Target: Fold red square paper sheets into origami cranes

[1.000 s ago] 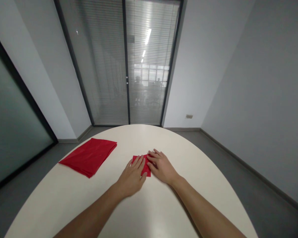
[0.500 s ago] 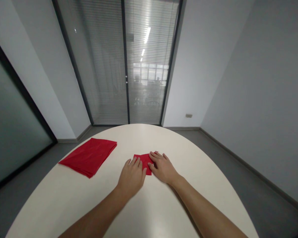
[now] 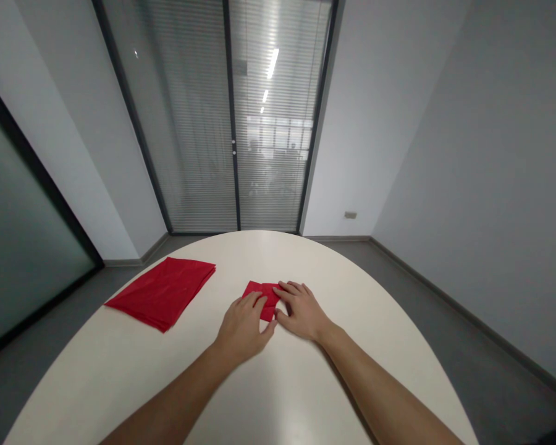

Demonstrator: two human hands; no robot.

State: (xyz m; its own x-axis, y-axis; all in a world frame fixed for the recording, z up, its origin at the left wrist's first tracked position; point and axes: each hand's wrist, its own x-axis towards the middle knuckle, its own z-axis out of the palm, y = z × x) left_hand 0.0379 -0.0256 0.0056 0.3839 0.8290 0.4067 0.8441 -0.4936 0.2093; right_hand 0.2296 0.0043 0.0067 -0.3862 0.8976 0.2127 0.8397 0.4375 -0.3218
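A small folded red sheet [image 3: 269, 295], thin and creased, lies on the round white table [image 3: 278, 253] in front of me. Cloth or paper, I cannot tell which. My left hand [image 3: 241, 327] rests its fingertips on the left part of this sheet, thumb spread away toward the near edge. At the right side, my right hand [image 3: 301, 312] lays its fingers over the sheet's edge, its thumb apart near the lower right corner. Both hands look open, and their fingers partly hide the sheet.
To the left lies a larger stack of thin red sheets [image 3: 164, 292], close to the table's left edge. Beyond the table stand glass panels with blinds [image 3: 204, 154]. A grey wall [image 3: 482, 185] rises on the right.
The small red sheet has shifted slightly left and away and turned a little. My left thumb has come off it and spread outward. My right hand has barely moved.
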